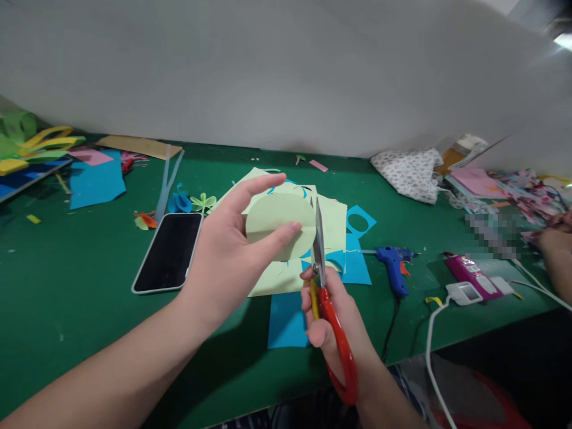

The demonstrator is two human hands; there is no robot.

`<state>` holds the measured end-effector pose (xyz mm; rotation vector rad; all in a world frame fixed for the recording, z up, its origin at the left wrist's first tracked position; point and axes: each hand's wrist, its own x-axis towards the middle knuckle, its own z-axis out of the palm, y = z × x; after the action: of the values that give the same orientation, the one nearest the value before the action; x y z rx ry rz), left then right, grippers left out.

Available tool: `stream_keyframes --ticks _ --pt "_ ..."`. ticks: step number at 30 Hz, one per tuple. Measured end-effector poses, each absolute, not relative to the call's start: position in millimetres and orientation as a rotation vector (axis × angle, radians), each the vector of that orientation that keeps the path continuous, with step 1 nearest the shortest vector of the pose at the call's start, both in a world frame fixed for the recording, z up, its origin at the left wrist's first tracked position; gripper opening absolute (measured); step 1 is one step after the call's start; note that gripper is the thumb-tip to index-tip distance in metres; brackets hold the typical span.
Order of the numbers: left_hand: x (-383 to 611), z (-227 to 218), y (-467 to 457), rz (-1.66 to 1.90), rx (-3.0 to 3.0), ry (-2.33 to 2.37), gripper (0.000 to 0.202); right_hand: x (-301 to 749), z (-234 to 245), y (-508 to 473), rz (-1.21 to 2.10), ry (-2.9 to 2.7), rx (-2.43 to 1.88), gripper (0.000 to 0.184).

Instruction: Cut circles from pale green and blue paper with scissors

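Observation:
My left hand [232, 250] pinches a pale green paper circle [279, 223] between thumb and fingers and holds it up above the green table [67, 298]. My right hand [335, 322] grips red-handled scissors [326, 298], whose blades point up and touch the circle's right edge. Under both hands lie pale green paper sheets [333, 223] and blue paper with round cut-outs [357, 262]. A blue sheet [286, 322] lies near the table's front edge.
A black phone [167, 253] lies left of my hand. A blue glue gun [395, 265], a purple object [467, 271] and a white plug [465, 293] with cables sit at the right. Paper scraps lie at the left, patterned cloth [409, 173] at the back right. Another person's hand [556, 244] shows at the far right.

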<state>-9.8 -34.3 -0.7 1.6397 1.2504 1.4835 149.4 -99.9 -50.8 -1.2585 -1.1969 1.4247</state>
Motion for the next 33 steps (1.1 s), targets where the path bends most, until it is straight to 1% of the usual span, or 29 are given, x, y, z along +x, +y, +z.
stream_keyframes --ticks 4,15,20,33 --pt "-8.8 1.3 -34.7 1.490 1.609 1.235 0.045 150.1 -51.0 -100.1 1.539 -1.123 -1.218 0.087" --pt "-7.8 2.4 -33.1 1.507 1.549 1.189 0.045 150.5 -50.8 -99.1 1.523 -1.147 -1.196 0.083" --pt "-9.9 -0.4 -30.6 1.543 1.543 1.107 0.049 150.6 -52.9 -100.5 1.540 -1.089 -1.184 0.083" --pt "-9.0 1.8 -30.4 1.552 1.491 1.066 0.048 151.4 -54.4 -100.1 1.506 -1.156 -1.176 0.078"
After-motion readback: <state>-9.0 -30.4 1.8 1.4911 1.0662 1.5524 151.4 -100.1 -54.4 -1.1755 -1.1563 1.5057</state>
